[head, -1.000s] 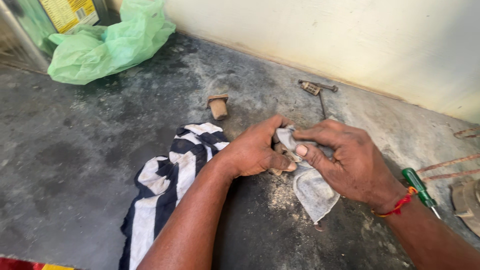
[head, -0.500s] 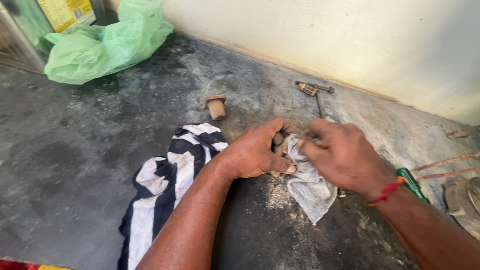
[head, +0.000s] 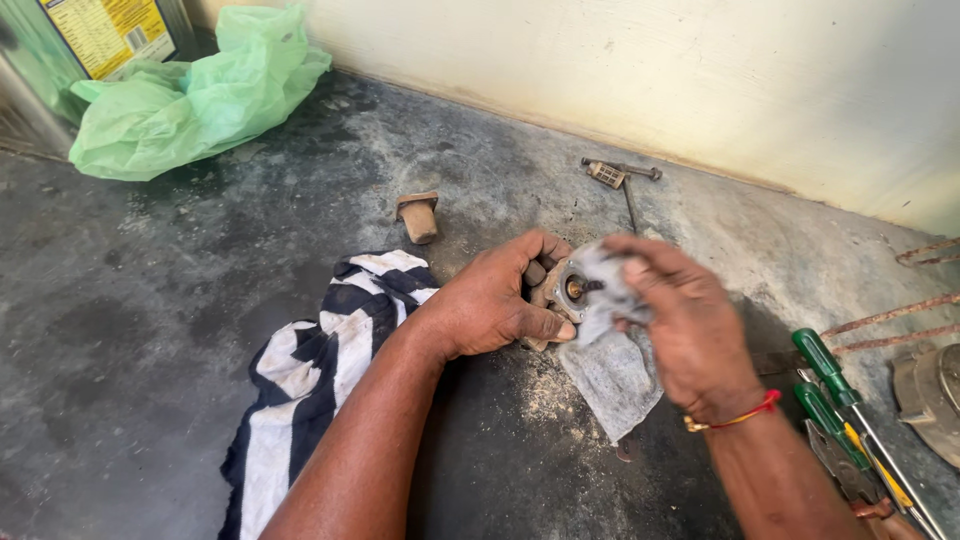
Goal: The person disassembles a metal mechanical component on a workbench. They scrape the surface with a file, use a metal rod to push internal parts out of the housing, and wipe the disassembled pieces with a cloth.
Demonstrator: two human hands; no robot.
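Head view, looking down at a stained concrete floor (head: 150,330) beside a pale wall (head: 700,80); the left hand (head: 495,300) is clenched around a small round metal part (head: 570,290), held just above the floor with its open centre turned up; the right hand (head: 690,320) pinches a grey rag (head: 615,370) against the part's face, the loose end of the rag hanging down to the floor; a striped black-and-white cloth (head: 310,370) lies under the left forearm; green-handled screwdrivers (head: 830,375) lie near the right wrist; a small brown fitting (head: 418,215) and a T-shaped metal tool (head: 620,178) rest farther off, well apart from the hands; a green plastic bag (head: 190,95) sits in the far corner; the right hand appears blurred. Risk, as a judgement: the rag may snag in the part's central opening and twist it out of the left grip, or grit on the floor may foul the wiped face if the part drops.
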